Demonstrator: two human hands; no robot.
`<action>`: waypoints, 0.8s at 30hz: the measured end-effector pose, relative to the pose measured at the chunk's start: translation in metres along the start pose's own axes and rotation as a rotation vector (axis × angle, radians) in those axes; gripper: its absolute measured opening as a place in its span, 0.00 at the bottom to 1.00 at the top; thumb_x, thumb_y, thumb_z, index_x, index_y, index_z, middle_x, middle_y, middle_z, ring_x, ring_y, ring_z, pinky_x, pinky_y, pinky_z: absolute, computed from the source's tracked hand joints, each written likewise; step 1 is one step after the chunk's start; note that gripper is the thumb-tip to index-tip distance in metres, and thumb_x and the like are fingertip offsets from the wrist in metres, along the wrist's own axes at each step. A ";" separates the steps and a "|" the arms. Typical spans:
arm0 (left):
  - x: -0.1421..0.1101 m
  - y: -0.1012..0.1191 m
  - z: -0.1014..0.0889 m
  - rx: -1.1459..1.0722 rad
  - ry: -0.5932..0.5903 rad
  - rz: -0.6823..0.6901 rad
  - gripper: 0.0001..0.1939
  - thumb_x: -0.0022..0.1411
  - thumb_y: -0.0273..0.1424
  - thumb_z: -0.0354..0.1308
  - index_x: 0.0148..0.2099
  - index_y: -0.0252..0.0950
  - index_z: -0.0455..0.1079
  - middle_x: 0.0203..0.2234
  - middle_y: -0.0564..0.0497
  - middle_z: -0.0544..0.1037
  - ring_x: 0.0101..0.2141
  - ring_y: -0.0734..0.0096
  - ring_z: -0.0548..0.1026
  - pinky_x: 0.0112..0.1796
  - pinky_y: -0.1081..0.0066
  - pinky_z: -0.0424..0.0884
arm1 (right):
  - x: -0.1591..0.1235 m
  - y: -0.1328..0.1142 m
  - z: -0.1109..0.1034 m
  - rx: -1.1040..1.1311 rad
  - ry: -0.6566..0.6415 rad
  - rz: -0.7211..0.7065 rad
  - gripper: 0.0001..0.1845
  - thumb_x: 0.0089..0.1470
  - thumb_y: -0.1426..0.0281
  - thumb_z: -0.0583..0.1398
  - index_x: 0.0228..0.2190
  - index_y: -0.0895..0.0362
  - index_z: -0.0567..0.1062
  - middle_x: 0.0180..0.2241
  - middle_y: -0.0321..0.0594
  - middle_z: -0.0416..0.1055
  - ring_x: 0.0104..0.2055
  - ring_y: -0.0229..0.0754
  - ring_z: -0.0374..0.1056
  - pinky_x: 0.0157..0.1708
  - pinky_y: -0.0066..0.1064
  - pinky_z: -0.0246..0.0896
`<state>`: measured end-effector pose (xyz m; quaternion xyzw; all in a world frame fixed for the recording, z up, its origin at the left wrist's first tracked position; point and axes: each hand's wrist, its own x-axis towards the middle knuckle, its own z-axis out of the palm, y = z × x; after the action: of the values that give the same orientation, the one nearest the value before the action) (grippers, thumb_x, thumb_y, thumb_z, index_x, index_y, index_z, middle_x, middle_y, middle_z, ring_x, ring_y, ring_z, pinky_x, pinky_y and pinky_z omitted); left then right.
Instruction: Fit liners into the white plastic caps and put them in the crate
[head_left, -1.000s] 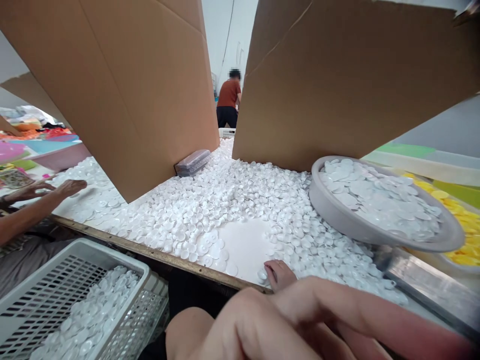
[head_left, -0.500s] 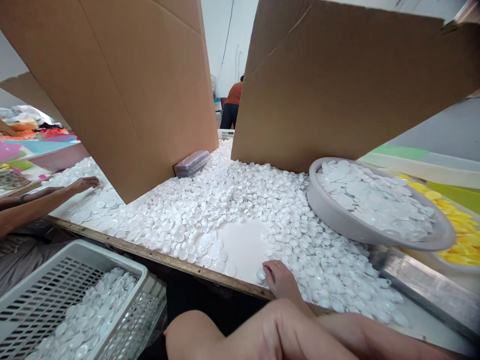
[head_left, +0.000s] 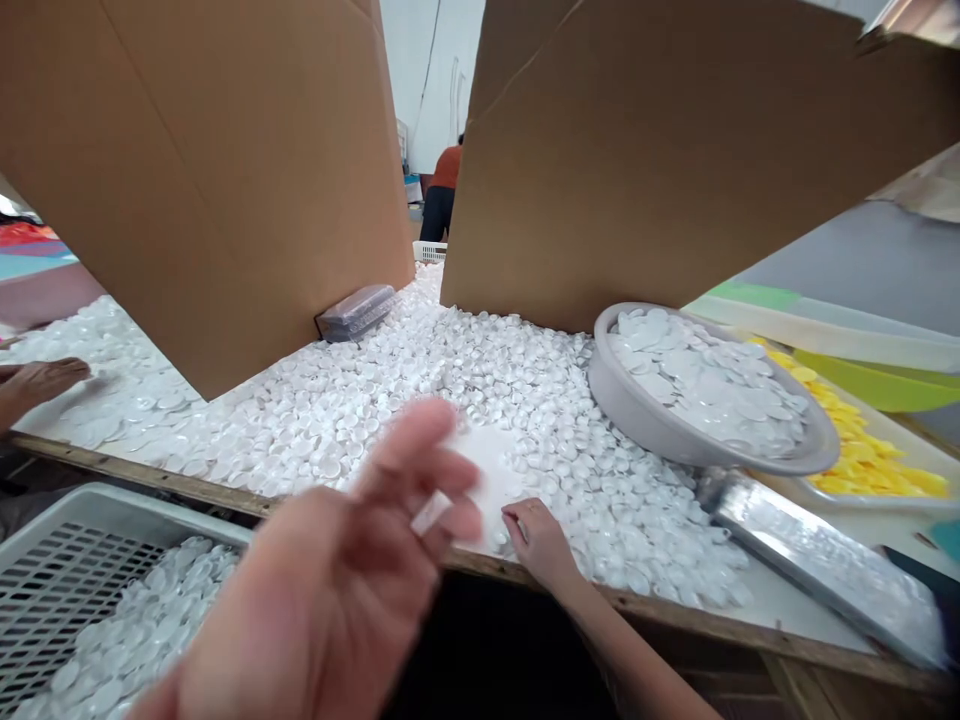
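My left hand [head_left: 330, 560] is raised close to the camera and blurred. Its fingers are apart and loosely bent, and a white patch shows between them that could be the tabletop behind. Near the table's front edge my right hand [head_left: 538, 540] rests with curled fingers on the white surface; what lies under its fingertips is hidden. Around it spread heaps of small round white plastic caps [head_left: 600, 500]. A bare patch of tabletop [head_left: 491, 465] lies just beyond the right hand.
Two cardboard sheets [head_left: 270, 200] stand over the pile, with a clear plastic box [head_left: 356, 312] beside the left one. At right are a grey basin [head_left: 630, 395] of white discs, yellow pieces [head_left: 862, 450] and a metal tray [head_left: 810, 560]. A white crate [head_left: 67, 545] and a co-worker's hand [head_left: 49, 380] are at left.
My left hand has swung from low across the front at right to the left foreground. My right hand stays near the edge. The view has shifted right; the person behind has moved partly behind cardboard.
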<state>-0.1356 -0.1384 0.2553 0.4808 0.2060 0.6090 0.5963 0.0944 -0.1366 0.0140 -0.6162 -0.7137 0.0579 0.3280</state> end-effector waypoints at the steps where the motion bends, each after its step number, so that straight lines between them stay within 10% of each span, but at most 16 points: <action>1: 0.020 -0.006 -0.002 -0.005 0.028 0.107 0.10 0.50 0.44 0.52 0.30 0.47 0.68 0.41 0.62 0.67 0.43 0.67 0.65 0.42 0.66 0.66 | 0.008 0.003 -0.003 -0.003 -0.002 0.007 0.10 0.51 0.72 0.49 0.30 0.59 0.70 0.28 0.42 0.67 0.34 0.40 0.61 0.36 0.31 0.57; 3: 0.059 -0.035 -0.018 0.110 0.070 0.214 0.09 0.50 0.42 0.53 0.34 0.47 0.68 0.41 0.60 0.68 0.42 0.71 0.66 0.41 0.68 0.65 | 0.032 0.014 -0.008 -0.041 0.001 0.029 0.11 0.52 0.71 0.49 0.31 0.59 0.70 0.29 0.42 0.67 0.35 0.40 0.61 0.38 0.31 0.56; 6: 0.099 -0.111 -0.068 0.824 0.082 -0.013 0.12 0.52 0.37 0.51 0.39 0.37 0.67 0.33 0.51 0.72 0.36 0.72 0.69 0.39 0.70 0.64 | 0.080 0.037 -0.004 -0.181 -0.037 0.055 0.13 0.53 0.71 0.47 0.35 0.60 0.69 0.34 0.43 0.67 0.39 0.40 0.59 0.42 0.31 0.53; 9: 0.108 -0.184 -0.116 1.602 -0.099 -0.316 0.14 0.54 0.32 0.49 0.43 0.35 0.66 0.37 0.46 0.71 0.40 0.67 0.67 0.41 0.67 0.62 | 0.122 0.059 0.014 -0.374 -0.155 0.074 0.16 0.51 0.76 0.46 0.42 0.61 0.66 0.42 0.46 0.64 0.43 0.42 0.57 0.45 0.32 0.49; 12: 0.100 -0.223 -0.133 1.787 -0.147 -0.384 0.14 0.53 0.30 0.50 0.43 0.32 0.65 0.38 0.41 0.69 0.43 0.60 0.64 0.42 0.63 0.59 | 0.144 0.071 0.032 -0.517 -0.240 0.107 0.18 0.49 0.79 0.48 0.42 0.62 0.66 0.47 0.48 0.58 0.44 0.44 0.56 0.42 0.32 0.49; 24: 0.055 -0.192 -0.162 1.846 -0.388 -0.391 0.14 0.53 0.31 0.51 0.44 0.40 0.64 0.36 0.49 0.67 0.38 0.68 0.65 0.38 0.70 0.59 | 0.133 0.059 0.025 -0.495 -0.208 -0.047 0.14 0.48 0.75 0.50 0.39 0.59 0.67 0.36 0.45 0.64 0.43 0.45 0.53 0.42 0.34 0.46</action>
<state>-0.1597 0.0038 0.0422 0.8100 0.5783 0.0067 0.0975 0.1273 0.0068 0.0185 -0.6517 -0.7500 -0.0630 0.0934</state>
